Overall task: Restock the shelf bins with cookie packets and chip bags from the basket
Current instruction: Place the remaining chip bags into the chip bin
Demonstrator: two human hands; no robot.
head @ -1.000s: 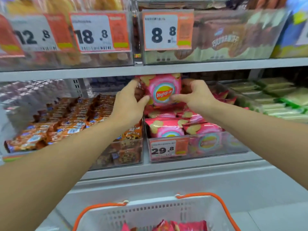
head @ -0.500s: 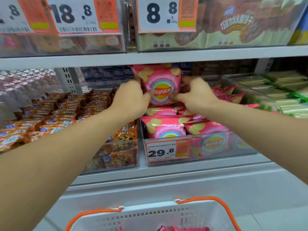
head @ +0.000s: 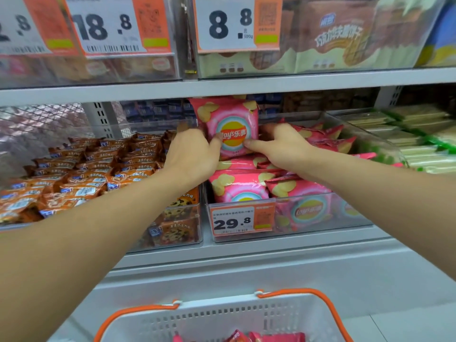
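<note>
Stocking chips is the step you're on right now: you've got one pink chip bag [head: 230,127] held upright over the back of the clear chip bin [head: 320,213], with the logo facing you. Your left hand [head: 191,156] has its grip on the bag's left edge, thumb across the front and the other fingers tucked behind, and your right hand [head: 281,146] does the same on the right edge, thumb pointing in at the logo. So both grips are closed on that one bag, not empty. Both arms are stretched forward and slightly up into the gap under the upper shelf [head: 222,87], wrists pretty much level with each other. The bag sits above the other pink bags already lying in the bin, and I'd guess it isn't settled yet, since it stands taller than the rest and its top is near the shelf above. Next move, as I see it: ease it down and back so it rests on the pile, then let go with both hands without knocking the front row forward. The cookie packets [head: 81,169] fill the bin just to the left. More pink bags wait in the white basket [head: 222,317] below you, so you're not done.
</note>
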